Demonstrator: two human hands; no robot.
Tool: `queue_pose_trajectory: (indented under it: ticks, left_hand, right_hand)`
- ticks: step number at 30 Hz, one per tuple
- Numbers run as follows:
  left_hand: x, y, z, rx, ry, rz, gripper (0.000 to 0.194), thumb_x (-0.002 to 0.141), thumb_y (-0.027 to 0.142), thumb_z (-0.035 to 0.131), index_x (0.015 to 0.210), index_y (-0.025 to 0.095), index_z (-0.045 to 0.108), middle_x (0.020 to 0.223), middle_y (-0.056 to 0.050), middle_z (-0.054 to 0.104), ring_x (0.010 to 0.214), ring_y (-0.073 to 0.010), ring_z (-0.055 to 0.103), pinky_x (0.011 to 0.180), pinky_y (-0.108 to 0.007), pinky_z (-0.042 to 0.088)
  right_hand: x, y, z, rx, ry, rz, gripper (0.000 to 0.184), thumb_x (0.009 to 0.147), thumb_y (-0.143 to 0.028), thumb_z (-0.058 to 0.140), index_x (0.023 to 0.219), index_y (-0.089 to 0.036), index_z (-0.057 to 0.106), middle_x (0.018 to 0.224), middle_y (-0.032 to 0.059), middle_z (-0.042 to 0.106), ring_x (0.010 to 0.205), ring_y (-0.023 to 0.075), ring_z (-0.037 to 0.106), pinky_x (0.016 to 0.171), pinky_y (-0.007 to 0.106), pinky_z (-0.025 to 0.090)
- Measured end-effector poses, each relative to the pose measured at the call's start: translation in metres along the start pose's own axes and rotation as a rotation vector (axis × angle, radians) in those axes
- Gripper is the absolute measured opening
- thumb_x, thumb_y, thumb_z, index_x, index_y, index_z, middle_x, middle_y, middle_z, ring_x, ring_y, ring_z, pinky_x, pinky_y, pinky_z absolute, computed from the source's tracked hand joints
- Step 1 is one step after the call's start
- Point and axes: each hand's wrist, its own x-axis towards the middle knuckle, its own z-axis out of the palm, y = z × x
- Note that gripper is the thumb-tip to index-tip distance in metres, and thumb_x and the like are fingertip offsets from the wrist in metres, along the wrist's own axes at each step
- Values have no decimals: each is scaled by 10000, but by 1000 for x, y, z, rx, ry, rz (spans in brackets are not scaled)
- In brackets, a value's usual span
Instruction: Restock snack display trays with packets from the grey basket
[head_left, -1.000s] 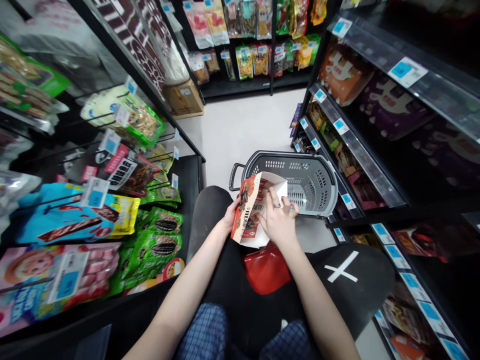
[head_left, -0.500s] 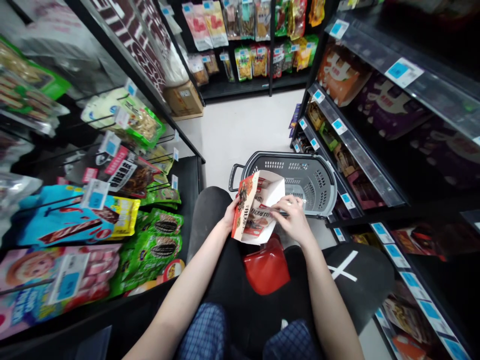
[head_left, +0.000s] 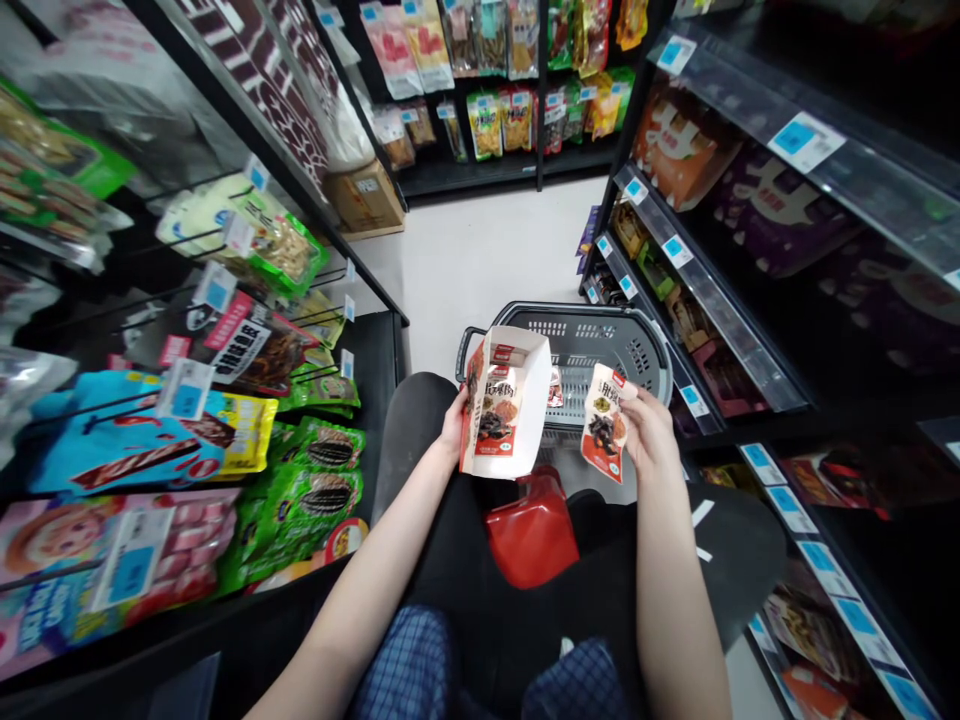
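My left hand [head_left: 454, 425] grips the left side of an open cardboard box [head_left: 534, 405], white inside and red and cream outside. Inside the box lies a red and white snack packet [head_left: 496, 415]. Pinched in my right hand [head_left: 651, 428] is a similar snack packet [head_left: 604, 425], held upright to the right of the box. Behind both is a grey shopping basket [head_left: 643, 350] on the floor, with another small packet [head_left: 555, 388] showing in it. A red plastic stool [head_left: 534, 535] shows between my legs, below the box.
Hanging snack bags [head_left: 315, 470] fill the left rack close to my left arm. Shelves with price tags [head_left: 806, 138] run along the right side. A cardboard carton [head_left: 365, 200] stands on the floor by the back rack [head_left: 480, 178].
My right hand has moved from inside the box out to the right, with a snack packet in it. The box is turned slightly, and a packet in the basket now shows.
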Motion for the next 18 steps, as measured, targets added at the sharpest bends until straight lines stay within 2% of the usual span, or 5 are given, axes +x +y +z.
queue_pose_trajectory:
  ticks: [3, 9, 12, 15, 18]
  left_hand:
    - [0, 0, 0, -2, 0, -17, 534, 824, 500, 473, 1170, 106, 570, 1096, -137, 659, 1079, -309, 581, 1018, -496, 354]
    - [-1, 0, 1, 9, 16, -31, 540, 825, 517, 456, 1163, 112, 568, 1098, -148, 656, 1038, -319, 600, 1006, -525, 350]
    - [-2, 0, 2, 10, 20, -38, 534, 825, 511, 457, 1160, 110, 568, 1079, -148, 662, 1022, -314, 608, 1006, -526, 348]
    - [-2, 0, 2, -1, 20, -38, 516, 821, 502, 468, 1135, 108, 581, 1062, -144, 668, 1020, -314, 609, 1008, -524, 347]
    - [-2, 0, 1, -2, 14, -40, 522, 812, 510, 479, 1136, 113, 581, 1066, -146, 666, 1046, -327, 595, 1006, -533, 345]
  right_hand:
    - [4, 4, -4, 81, -21, 35, 257, 619, -24, 596, 850, -135, 613, 768, 50, 709, 685, 164, 683, 651, 275, 580]
    - [12, 14, -5, 254, 71, 82, 103, 786, -150, 547, 863, -184, 606, 760, 7, 704, 667, 119, 676, 640, 250, 581]
    - [8, 13, 0, 212, 55, 96, 237, 712, -118, 605, 940, -181, 600, 812, 14, 712, 755, 149, 682, 727, 306, 576]
    - [0, 7, 6, 89, -57, -42, 410, 589, -80, 704, 965, -210, 603, 894, -4, 713, 813, 160, 675, 791, 314, 553]
    - [-7, 2, 9, -62, -142, -136, 404, 549, -136, 774, 922, -202, 633, 891, 12, 716, 784, 170, 672, 770, 307, 547]
